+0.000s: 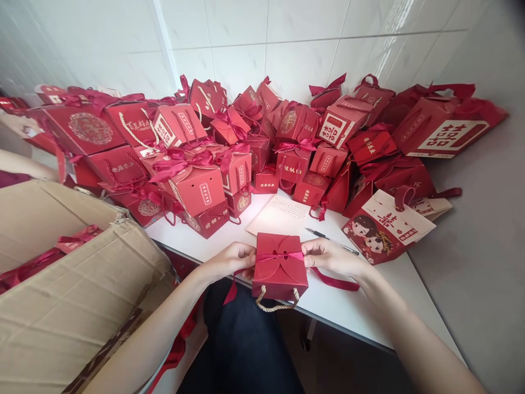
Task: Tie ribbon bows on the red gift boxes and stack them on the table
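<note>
A small red gift box [280, 273] with petal-shaped top flaps sits at the table's front edge, between my hands. A dark red ribbon [283, 256] runs across its top, through the flaps at the middle. My left hand [235, 260] is closed in a pinch on the ribbon at the box's left side, and a tail hangs below it. My right hand [330, 257] pinches the ribbon at the right side, its loose end lying on the table. A twisted gold cord handle [277, 307] droops from the box's near side. Some fingertips are hidden by the box.
Red gift boxes [293, 164] are piled along the wall. A handwritten sheet [279, 214] and a black pen [332, 241] lie behind my hands. A white-and-red gift bag [383, 224] leans at right. An open cardboard box [94, 290] stands at left. Another person's arm [27, 164] shows far left.
</note>
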A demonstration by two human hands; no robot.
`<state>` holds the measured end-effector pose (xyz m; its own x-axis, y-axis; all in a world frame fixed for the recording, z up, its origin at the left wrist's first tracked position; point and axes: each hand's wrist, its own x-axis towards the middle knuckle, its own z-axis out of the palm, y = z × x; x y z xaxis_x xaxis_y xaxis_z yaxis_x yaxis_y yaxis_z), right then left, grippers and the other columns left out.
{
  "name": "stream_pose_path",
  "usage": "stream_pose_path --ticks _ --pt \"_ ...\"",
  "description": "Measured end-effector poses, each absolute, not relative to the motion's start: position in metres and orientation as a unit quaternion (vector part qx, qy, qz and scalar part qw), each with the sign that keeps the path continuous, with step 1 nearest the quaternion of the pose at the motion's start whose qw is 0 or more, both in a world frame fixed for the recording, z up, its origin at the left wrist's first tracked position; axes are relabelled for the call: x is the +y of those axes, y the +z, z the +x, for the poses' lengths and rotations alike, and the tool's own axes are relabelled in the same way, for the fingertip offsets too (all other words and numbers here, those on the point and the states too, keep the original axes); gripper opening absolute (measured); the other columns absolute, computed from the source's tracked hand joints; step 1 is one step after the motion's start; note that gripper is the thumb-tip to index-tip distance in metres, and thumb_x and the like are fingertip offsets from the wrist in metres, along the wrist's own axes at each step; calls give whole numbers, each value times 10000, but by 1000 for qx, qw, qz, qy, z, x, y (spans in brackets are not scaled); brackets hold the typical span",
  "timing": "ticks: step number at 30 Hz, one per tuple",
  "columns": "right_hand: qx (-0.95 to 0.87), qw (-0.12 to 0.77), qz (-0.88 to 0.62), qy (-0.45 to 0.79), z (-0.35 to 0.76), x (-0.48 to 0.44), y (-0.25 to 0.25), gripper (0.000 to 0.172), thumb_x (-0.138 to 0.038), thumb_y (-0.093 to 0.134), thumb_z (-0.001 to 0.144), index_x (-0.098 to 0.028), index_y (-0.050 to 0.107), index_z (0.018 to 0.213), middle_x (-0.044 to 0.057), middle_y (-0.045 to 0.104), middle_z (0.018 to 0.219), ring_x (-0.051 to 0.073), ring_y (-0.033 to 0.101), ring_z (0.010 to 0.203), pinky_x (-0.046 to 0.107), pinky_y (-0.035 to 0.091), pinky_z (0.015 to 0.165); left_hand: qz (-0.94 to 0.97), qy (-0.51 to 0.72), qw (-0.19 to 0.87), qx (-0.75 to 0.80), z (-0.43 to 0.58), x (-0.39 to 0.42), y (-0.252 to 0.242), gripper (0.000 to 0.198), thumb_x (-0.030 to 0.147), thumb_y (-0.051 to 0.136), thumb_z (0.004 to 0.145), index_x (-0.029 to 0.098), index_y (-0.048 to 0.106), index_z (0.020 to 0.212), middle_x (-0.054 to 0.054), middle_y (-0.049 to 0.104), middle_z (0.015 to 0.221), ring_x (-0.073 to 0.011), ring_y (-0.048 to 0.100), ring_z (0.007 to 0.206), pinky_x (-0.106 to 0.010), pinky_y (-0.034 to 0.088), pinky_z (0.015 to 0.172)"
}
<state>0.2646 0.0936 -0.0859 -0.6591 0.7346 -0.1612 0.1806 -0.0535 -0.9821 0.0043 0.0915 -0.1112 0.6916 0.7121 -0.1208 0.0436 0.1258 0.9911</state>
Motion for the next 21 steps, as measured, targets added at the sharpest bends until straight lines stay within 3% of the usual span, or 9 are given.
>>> stream_pose_path --ticks 21 --pt "-667 201 -348 627 265 94 -82 409 -488 689 687 -177 451 568 -59 465 533 83 414 515 235 316 553 601 260 686 316 2 88 -112 479 575 648 683 128 497 598 23 515 513 -60 438 446 -179 318 436"
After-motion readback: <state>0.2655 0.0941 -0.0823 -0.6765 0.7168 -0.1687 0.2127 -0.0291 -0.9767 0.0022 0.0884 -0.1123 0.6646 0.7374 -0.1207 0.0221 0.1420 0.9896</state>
